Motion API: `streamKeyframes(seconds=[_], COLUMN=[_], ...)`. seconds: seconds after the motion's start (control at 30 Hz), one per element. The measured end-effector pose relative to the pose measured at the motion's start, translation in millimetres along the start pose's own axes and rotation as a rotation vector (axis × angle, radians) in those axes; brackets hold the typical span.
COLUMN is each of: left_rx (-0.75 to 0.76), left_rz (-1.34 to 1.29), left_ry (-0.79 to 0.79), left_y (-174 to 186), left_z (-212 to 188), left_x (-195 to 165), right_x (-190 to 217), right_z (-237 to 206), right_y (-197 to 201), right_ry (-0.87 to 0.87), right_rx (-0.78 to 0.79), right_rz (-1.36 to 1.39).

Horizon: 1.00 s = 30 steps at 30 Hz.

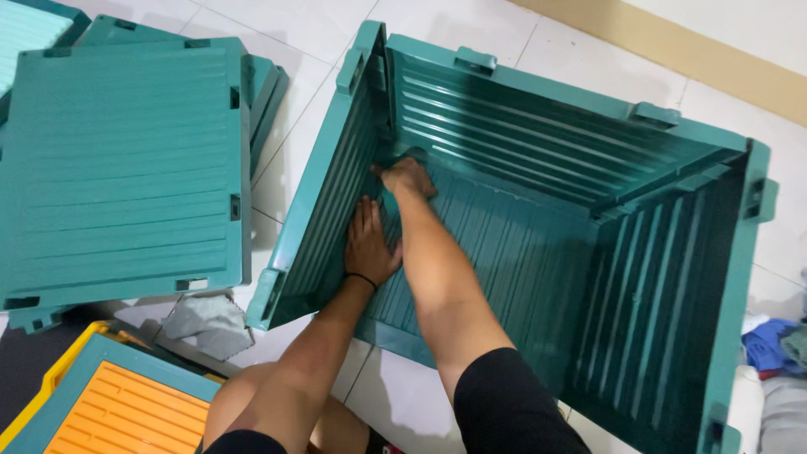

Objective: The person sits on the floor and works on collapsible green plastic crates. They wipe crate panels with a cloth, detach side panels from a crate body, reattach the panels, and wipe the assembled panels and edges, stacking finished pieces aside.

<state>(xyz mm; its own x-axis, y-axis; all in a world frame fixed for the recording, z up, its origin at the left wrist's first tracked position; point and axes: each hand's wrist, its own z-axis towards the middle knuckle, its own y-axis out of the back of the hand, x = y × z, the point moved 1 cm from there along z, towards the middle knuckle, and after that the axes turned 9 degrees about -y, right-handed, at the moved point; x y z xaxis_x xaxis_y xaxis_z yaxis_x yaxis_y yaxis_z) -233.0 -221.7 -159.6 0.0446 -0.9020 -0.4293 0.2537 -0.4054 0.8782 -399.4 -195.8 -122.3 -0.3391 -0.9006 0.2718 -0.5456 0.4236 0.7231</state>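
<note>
While the teal crate (538, 252) opens toward you, long axis upper-left to lower-right, your left hand (368, 245) presses flat, right hand (409, 176) fingers curl on its floor.

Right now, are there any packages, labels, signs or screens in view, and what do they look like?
None show: no package, label, sign or screen.
Only a teal ribbed plastic crate, which both hands, left hand and right hand, press inside.
Flat teal panels lie stacked at left.
An orange and teal panel lies bottom left.
</note>
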Motion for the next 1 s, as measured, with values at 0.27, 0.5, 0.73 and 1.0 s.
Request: streamKeyframes(seconds=[0.27, 0.5, 0.73, 1.0], left_rx=[0.018, 0.0, 0.069, -0.063], left_rz=[0.032, -0.027, -0.028, 0.093], left_ry=[-0.019, -0.006, 0.074, -0.08], left_y=[-26, -11, 9, 17], left_z=[2, 8, 7, -5], left_x=[21, 18, 8, 6], right_x=[5, 11, -34, -153], right_z=[37, 24, 0, -89], right_y=[-17, -12, -39, -100], right_ry=[0.038, 0.022, 0.351, 0.927], right_rx=[0.01, -0.079, -0.212, -0.276], right_rz=[-0.045, -0.099, 0.069, 0.333])
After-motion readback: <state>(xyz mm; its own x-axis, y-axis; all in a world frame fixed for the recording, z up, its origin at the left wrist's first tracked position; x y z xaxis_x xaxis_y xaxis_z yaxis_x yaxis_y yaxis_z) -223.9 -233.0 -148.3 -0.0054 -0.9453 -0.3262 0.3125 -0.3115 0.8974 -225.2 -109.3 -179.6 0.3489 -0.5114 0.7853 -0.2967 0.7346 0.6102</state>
